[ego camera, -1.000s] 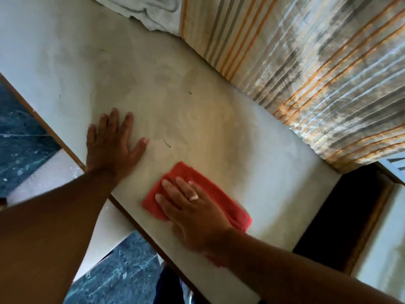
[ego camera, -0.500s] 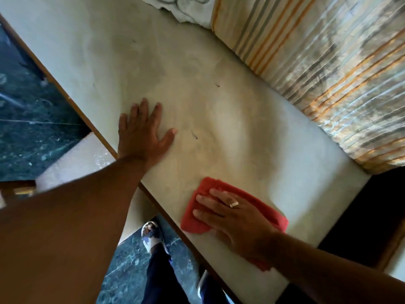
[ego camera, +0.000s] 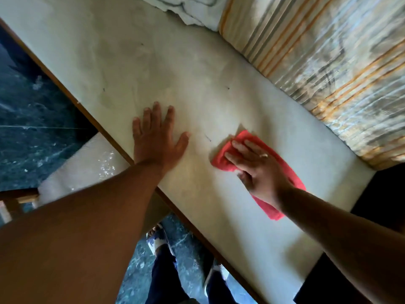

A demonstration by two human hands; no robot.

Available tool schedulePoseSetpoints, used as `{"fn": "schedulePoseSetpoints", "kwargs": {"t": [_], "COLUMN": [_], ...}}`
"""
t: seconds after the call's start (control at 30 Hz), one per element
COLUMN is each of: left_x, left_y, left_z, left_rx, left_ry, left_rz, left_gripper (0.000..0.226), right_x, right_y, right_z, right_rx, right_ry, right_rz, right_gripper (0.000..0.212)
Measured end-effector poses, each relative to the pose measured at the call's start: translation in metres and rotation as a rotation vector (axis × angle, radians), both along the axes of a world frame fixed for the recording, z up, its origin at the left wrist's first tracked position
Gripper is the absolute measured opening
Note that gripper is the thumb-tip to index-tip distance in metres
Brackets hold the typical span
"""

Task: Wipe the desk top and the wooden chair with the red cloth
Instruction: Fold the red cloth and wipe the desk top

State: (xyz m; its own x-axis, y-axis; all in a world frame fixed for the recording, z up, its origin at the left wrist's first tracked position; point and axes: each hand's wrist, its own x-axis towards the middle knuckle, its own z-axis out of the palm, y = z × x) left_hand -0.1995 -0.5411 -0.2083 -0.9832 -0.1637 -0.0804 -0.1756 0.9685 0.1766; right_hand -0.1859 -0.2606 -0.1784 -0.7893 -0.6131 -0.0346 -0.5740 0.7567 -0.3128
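Note:
The pale desk top (ego camera: 131,62) runs diagonally across the view, with a brown wooden edge on its near side. My right hand (ego camera: 256,167) presses flat on the red cloth (ego camera: 221,157), which lies crumpled on the desk; part of the cloth sticks out behind my wrist. My left hand (ego camera: 156,139) rests flat on the desk with its fingers spread, a short way left of the cloth and holding nothing. A piece of the wooden chair (ego camera: 17,198) shows at the left edge, below the desk.
A striped curtain (ego camera: 328,73) hangs along the far side of the desk. White fabric (ego camera: 192,7) lies at the top. A pale woven seat (ego camera: 83,167) sits under the desk's near edge. My feet in sandals (ego camera: 158,240) stand on dark marble floor.
My right hand has slid the red cloth away from the near edge, further onto the desk. The view has shifted, and my left hand stays flat on the desk.

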Motion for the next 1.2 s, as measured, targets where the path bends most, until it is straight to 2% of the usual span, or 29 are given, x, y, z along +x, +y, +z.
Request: {"fn": "schedulePoseSetpoints", "kwargs": {"t": [0.07, 0.1, 0.2, 0.23, 0.33, 0.47, 0.53, 0.6, 0.73, 0.83, 0.9, 0.97, 1.0, 1.03, 1.1, 1.13, 1.2], "left_x": [0.001, 0.001, 0.002, 0.002, -0.01, -0.06, -0.081, -0.095, -0.099, -0.099, -0.103, -0.106, -0.106, -0.105, -0.105, -0.104, -0.102], "left_y": [-0.001, -0.001, -0.011, -0.016, -0.042, -0.089, -0.108, -0.122, -0.125, -0.125, -0.127, -0.13, -0.129, -0.128, -0.129, -0.13, -0.128], "left_z": [0.001, 0.003, 0.009, 0.01, 0.007, 0.006, 0.008, 0.008, 0.004, 0.002, 0.0, -0.001, -0.001, 0.0, 0.002, 0.003, 0.004], "left_rx": [0.022, 0.067, 0.324, 0.351, 0.17, -0.012, -0.047, -0.082, -0.062, -0.048, -0.035, -0.013, -0.005, 0.0, 0.013, 0.02, 0.027], "left_ry": [0.007, 0.02, 0.106, 0.119, 0.09, 0.089, 0.081, 0.058, 0.046, 0.049, 0.037, 0.035, 0.037, 0.035, 0.034, 0.034, 0.033], "left_rz": [0.0, 0.005, 0.049, 0.013, -0.146, -0.039, -0.017, -0.056, -0.116, -0.095, -0.095, -0.085, -0.087, -0.091, -0.095, -0.096, -0.096], "left_gripper": [0.077, 0.076, 0.076, 0.077, 0.079, 0.076, 0.075, 0.075, 0.074, 0.075, 0.077, 0.08, 0.081, 0.081, 0.081, 0.08, 0.079], "right_x": [0.003, 0.022, 0.099, 0.113, 0.083, -0.017, -0.046, -0.041, 0.053, 0.024, -0.037, -0.098, -0.113, -0.115, -0.077, -0.039, 0.03], "right_y": [-0.045, -0.055, -0.034, -0.02, -0.007, -0.087, -0.124, -0.129, -0.077, -0.044, -0.057, -0.093, -0.114, -0.136, -0.182, -0.196, -0.195], "right_z": [-0.003, -0.006, -0.007, -0.006, -0.006, -0.008, -0.01, -0.013, -0.011, -0.005, -0.003, 0.001, 0.002, 0.0, -0.008, -0.011, -0.007], "right_rx": [-0.018, -0.013, 0.074, 0.084, 0.067, 0.05, 0.1, 0.138, 0.186, 0.178, 0.189, 0.213, 0.234, 0.273, 0.316, 0.282, 0.177], "right_ry": [0.027, 0.036, -0.081, -0.107, -0.085, 0.049, 0.04, 0.026, -0.062, -0.039, 0.027, -0.01, -0.021, 0.012, 0.128, 0.113, -0.041], "right_rz": [-0.182, -0.183, 0.06, 0.133, 0.171, -0.259, -0.379, -0.342, -0.051, 0.071, -0.141, -0.443, -0.514, -0.49, -0.253, -0.155, -0.019], "right_gripper": [0.045, 0.046, 0.054, 0.052, 0.045, 0.049, 0.052, 0.055, 0.058, 0.054, 0.052, 0.053, 0.054, 0.055, 0.059, 0.061, 0.057]}}
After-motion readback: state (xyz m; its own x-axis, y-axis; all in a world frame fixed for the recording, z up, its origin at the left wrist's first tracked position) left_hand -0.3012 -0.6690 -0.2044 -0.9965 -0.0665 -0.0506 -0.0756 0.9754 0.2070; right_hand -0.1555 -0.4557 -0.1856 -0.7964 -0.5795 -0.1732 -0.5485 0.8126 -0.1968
